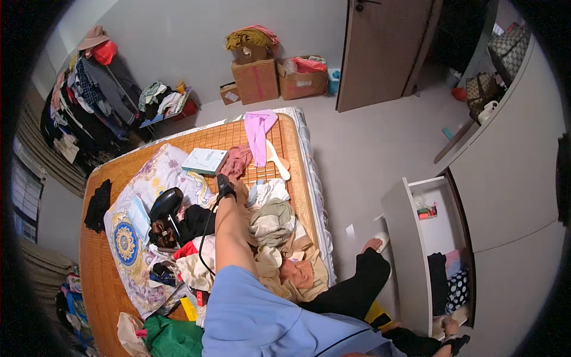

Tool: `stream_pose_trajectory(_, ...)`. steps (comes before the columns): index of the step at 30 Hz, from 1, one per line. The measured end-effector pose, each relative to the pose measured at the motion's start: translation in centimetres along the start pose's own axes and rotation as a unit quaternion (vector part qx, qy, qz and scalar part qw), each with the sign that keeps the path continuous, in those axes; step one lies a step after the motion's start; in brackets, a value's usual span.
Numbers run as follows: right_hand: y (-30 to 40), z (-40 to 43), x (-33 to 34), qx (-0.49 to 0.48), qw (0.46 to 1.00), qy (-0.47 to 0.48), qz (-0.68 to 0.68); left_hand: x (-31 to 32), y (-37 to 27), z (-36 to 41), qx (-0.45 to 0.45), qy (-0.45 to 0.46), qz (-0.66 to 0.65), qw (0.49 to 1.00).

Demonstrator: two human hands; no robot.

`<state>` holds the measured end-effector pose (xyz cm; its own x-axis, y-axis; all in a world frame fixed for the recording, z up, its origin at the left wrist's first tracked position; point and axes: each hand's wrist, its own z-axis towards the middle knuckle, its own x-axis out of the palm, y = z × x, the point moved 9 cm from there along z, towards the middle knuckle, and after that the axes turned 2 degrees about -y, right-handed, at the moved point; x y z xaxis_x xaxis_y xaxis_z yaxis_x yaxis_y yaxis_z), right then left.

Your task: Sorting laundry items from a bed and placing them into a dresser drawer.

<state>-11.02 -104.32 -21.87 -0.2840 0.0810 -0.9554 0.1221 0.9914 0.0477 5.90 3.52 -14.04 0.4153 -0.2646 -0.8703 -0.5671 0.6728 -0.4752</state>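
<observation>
My left arm reaches over the bed. My left hand, partly hidden by a black wrist device, is among clothes beside a crumpled dusty-pink cloth. Its fingers are too hidden to show a grip. Nearby lie a boxed item or book, a lilac garment, a white hand mirror or paddle and a grey-green garment. At the lower right, my right hand is at the near end of an open drawer, by light beige fabric; whether it grips it is unclear.
The drawer holds dark cloth, a polka-dot item and small packets. A black hair dryer lies on a patterned quilt. Cardboard boxes stand by the wall, near an open door. A clothes rack is far left.
</observation>
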Motion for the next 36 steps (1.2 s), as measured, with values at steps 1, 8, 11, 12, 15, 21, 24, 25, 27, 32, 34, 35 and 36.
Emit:
stream_pose_trajectory(1, -0.1, -0.1, 0.0, -0.028, 0.999, 0.001, -0.016, -0.1, -0.2, 0.1, 0.000, -0.005, -0.024, 1.000)
stream_pose_trajectory(8, -2.0, -1.1, 0.8, -0.107, 0.989, 0.001, -0.104, -2.4, -2.9, 2.4, 0.013, -0.125, -0.148, 0.981)
stream_pose_trajectory(11, -1.3, -0.6, 0.3, -0.108, 0.992, 0.017, -0.069, -4.2, -4.0, 3.6, 0.019, -0.246, -0.146, 0.958)
stream_pose_trajectory(12, -0.6, -0.6, 0.0, -0.104, 0.994, 0.013, -0.042, -5.1, -4.9, 3.6, 0.019, -0.275, -0.173, 0.946)
stream_pose_trajectory(15, -1.7, 0.4, -1.1, 0.121, 0.986, 0.039, 0.110, -7.9, -8.3, 3.2, 0.034, -0.313, -0.311, 0.897)
stream_pose_trajectory(21, 13.0, 1.9, -9.5, 0.065, 0.986, -0.028, 0.150, -13.4, -21.4, -3.5, 0.066, -0.102, -0.653, 0.747)
stream_pose_trajectory(24, 23.0, 2.4, -13.9, 0.003, 0.949, -0.048, 0.310, -11.8, -27.6, -8.9, 0.037, 0.093, -0.738, 0.668)
stream_pose_trajectory(25, 25.5, 3.0, -13.7, -0.004, 0.926, -0.020, 0.376, -10.6, -29.1, -10.8, 0.032, 0.136, -0.705, 0.695)
stream_pose_trajectory(27, 32.5, 3.2, -14.5, -0.034, 0.850, 0.004, 0.525, -6.9, -33.9, -16.7, -0.003, 0.338, -0.766, 0.546)
stream_pose_trajectory(32, 42.5, 1.3, -12.8, -0.051, 0.640, 0.094, 0.761, -2.0, -40.8, -29.5, -0.058, 0.532, -0.746, 0.397)
stream_pose_trajectory(34, 45.1, 0.4, -14.9, -0.064, 0.641, 0.138, 0.752, -1.3, -41.5, -31.8, -0.060, 0.583, -0.712, 0.387)
stream_pose_trajectory(35, 43.6, 0.2, -15.5, -0.076, 0.706, 0.099, 0.697, -0.5, -41.6, -31.8, -0.053, 0.568, -0.731, 0.375)
stream_pose_trajectory(36, 41.2, 0.2, -15.0, -0.075, 0.737, 0.057, 0.669, -0.2, -41.5, -31.4, -0.038, 0.567, -0.708, 0.419)
